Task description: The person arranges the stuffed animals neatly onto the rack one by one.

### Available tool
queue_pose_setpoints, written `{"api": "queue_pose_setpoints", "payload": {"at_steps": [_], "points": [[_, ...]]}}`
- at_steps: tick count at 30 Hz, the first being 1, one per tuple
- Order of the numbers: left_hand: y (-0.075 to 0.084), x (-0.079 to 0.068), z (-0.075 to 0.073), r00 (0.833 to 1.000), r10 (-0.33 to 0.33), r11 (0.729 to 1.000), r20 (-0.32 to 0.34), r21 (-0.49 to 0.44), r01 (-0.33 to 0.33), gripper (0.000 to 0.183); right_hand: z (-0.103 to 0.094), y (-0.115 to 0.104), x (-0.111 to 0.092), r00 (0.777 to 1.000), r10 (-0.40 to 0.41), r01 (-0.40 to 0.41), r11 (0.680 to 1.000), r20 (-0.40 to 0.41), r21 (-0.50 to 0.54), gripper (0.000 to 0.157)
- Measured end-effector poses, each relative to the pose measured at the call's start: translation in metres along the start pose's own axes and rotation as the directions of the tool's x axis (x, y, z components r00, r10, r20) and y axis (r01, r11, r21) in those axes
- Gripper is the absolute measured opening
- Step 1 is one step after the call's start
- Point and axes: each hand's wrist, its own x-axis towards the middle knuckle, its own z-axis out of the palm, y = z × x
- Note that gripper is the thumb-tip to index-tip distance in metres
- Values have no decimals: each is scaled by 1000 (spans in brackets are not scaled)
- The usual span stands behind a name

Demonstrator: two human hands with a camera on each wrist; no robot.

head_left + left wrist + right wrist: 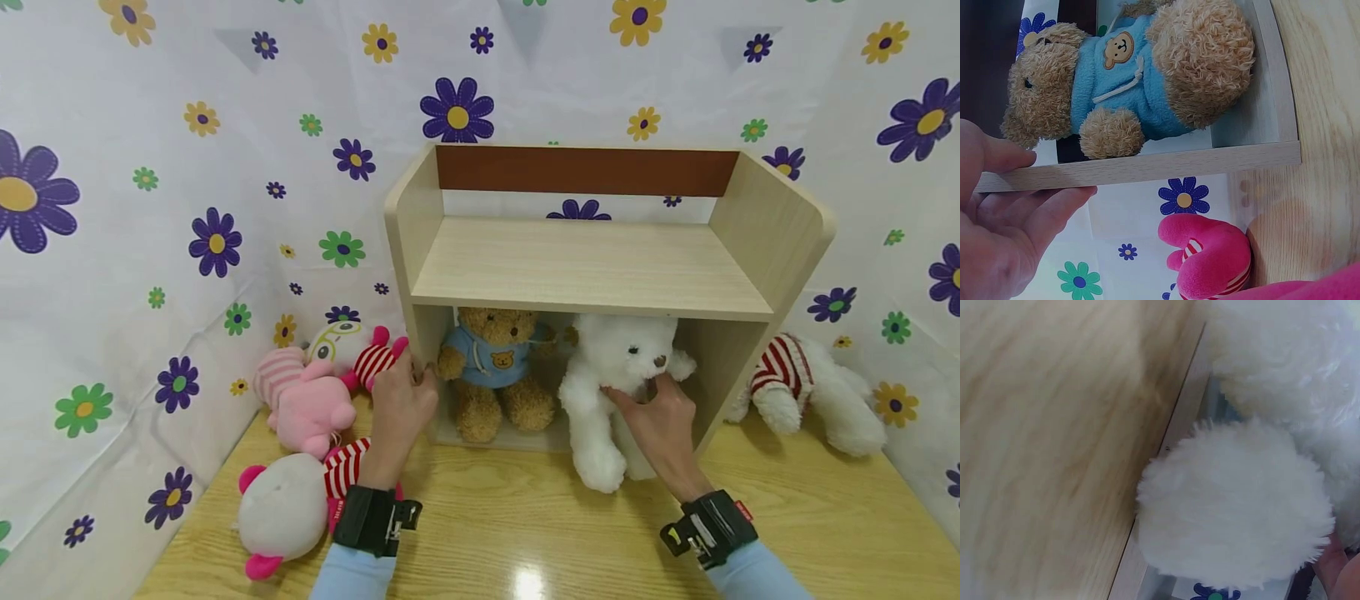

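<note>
My left hand [401,408] pinches the left side panel [1147,169] of a small wooden shelf [592,262], thumb inside the compartment and fingers outside. Just inside that panel sits a brown teddy bear [480,412] in a blue top, upright in the lower compartment. On its right is a white teddy bear [588,400], its feet jutting past the shelf's front edge. My right hand [660,421] holds this bear by the chest, thumb spread to one side. In the right wrist view a fluffy white foot [1235,506] hides most of that hand.
Left of the shelf lie a pink plush toy [311,412], a plush with yellow glasses [337,343] and a grey-white plush head with pink ears [281,508]. A white plush in red stripes [840,404] lies to the right. Flowered cloth [300,150] hangs behind the wooden table [480,533].
</note>
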Motion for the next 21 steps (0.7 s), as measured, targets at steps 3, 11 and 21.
{"api": "queue_pose_setpoints", "payload": {"at_steps": [3,11,21], "points": [[0,0,0,1000,-3,1000,4,4,3,20,7,0,7,1000,7,-7,1000,-30,-13,59],[2,-1,-2,1000,-15,1000,16,2,15,15,28,-2,27,997,16,-17,1000,-77,-12,50],[1,-1,-1,1000,1,1000,0,-3,-1,11,50,4,43,995,73,-73,997,-70,7,40]]}}
